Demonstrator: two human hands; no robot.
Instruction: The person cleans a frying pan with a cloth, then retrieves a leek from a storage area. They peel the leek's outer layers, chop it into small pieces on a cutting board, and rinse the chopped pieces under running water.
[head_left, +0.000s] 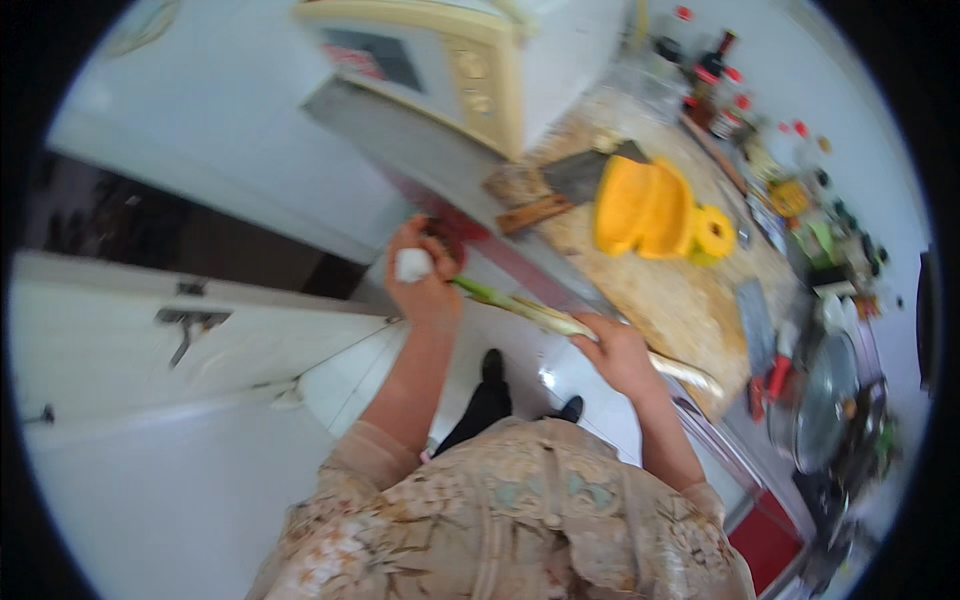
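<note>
My left hand (431, 296) is curled around a small white object (412, 265), too blurred to name. At its fingers is a dark reddish object (448, 238), partly covered by them. From that hand a scallion-like stalk (521, 306), green at one end and pale at the other, slants down to my right hand (619, 352). The pale end is gripped by my right fingers; the green end meets my left hand, and whether it is held there is unclear. Beneath the stalk are a grey counter edge with a red band (525, 270) and the tiled floor (540, 375).
A worn wooden board (652, 300) carries cut yellow squash pieces (645, 206) and a wooden-handled cleaver (534, 214). A red-handled knife (756, 337) lies right, near a glass lid (825, 405). Bottles (705, 94) line the wall. A microwave (420, 71) stands ahead; a door (195, 322) is left.
</note>
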